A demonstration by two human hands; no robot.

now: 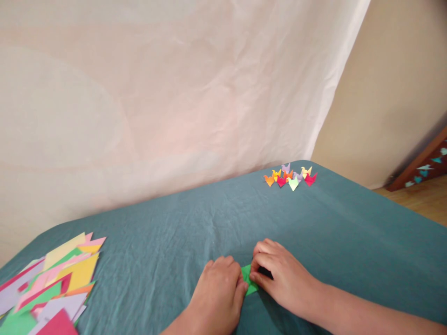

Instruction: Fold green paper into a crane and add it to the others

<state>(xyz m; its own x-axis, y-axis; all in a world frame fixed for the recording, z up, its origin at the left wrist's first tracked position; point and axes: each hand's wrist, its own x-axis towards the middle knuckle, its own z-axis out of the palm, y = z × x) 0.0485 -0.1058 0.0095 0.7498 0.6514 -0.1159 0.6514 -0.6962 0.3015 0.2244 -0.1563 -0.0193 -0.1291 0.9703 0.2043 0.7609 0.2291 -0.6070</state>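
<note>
A small piece of green paper (pixel 250 282) lies on the table near its front edge, between my two hands. My left hand (pixel 223 291) is closed, its curled fingers and thumb at the left side of the paper and covering part of it. From the right, my right hand (pixel 272 272) pinches the paper's other side between thumb and fingers. How the paper is folded beneath my fingers is mostly hidden.
Loose coloured paper sheets (pixel 75 274) are spread at the table's left. Several folded paper birds (pixel 293 183) stand at the far right corner. A teal cloth (pixel 167 232) covers the table; a pale curtain (pixel 157 102) hangs behind it.
</note>
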